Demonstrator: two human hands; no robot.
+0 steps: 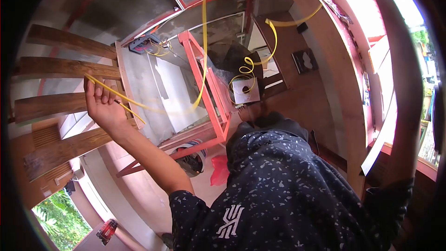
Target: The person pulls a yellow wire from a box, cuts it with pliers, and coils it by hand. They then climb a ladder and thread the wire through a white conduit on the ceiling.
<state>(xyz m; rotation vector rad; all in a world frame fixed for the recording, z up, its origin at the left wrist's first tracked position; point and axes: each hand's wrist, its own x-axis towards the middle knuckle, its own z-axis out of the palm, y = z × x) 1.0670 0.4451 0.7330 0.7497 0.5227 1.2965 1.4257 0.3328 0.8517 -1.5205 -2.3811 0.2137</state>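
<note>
At the left, beside the wooden slats [69,67], my left hand [103,104] is raised with its fingers curled round a yellow cable [153,108]. The cable sags to the right, then rises past a red metal frame [204,83] to the top of the view. A short yellow end sticks out below my palm. My right arm [403,111] reaches up along the right edge; its hand is out of view. More yellow cable [248,68] hangs in loops above a white box [246,91].
An electrical box with wires [144,44] is on the wall at upper left. Below the red frame are a bucket [191,160] and a red plastic bag [219,171]. A red tool [107,231] lies at lower left. Window openings line the right side.
</note>
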